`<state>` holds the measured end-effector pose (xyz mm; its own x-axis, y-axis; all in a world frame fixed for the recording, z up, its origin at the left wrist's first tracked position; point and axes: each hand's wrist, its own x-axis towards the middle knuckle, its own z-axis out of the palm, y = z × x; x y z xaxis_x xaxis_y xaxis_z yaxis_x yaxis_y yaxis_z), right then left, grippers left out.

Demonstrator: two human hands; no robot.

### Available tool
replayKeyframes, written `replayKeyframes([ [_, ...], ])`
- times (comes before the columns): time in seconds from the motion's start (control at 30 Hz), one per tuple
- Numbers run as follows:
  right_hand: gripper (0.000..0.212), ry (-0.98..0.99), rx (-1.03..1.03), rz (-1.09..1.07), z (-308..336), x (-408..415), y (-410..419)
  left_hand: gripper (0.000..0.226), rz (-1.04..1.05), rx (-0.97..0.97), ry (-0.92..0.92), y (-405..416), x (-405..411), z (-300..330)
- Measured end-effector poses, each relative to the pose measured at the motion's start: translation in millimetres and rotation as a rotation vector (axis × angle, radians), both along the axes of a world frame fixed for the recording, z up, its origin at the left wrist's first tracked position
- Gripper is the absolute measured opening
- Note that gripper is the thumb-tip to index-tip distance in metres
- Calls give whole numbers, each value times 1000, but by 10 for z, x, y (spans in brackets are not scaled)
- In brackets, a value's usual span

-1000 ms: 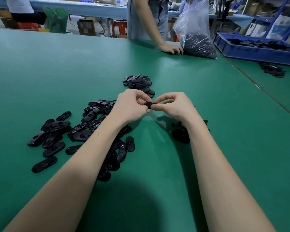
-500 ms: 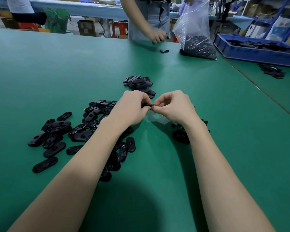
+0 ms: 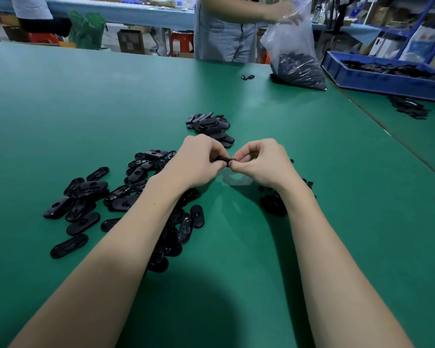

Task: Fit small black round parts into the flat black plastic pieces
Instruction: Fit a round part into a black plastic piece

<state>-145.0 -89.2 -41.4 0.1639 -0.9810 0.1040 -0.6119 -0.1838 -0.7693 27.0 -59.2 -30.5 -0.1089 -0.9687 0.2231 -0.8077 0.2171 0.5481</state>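
A green table (image 3: 312,247) carries heaps of flat black pieces (image 3: 91,197), a filled plastic bag (image 3: 296,64) and a blue tray (image 3: 377,79).

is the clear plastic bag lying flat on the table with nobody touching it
No, the clear plastic bag stands upright at the table's far edge, with another person's hand gripping its top.

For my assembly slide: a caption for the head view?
Both hands pinch one flat black piece above the green table.

Green worktable (image 3: 111,101) — blue shelving (image 3: 427,18) behind
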Motion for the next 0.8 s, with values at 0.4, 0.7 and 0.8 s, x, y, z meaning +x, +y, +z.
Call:
replayKeyframes([
  [0.4, 12, -26, -16, 24, -62, 29, 4, 12, -24, 32, -13, 10, 31, -14],
  [0.7, 12, -98, 9, 56, -30, -18, -41, 17, -51, -16, 35, -4, 84, -33],
  [0.8, 12, -206, 33, 32, -13, -77, -73, 25, -79, -93, 54, 1, 127, -16],
])
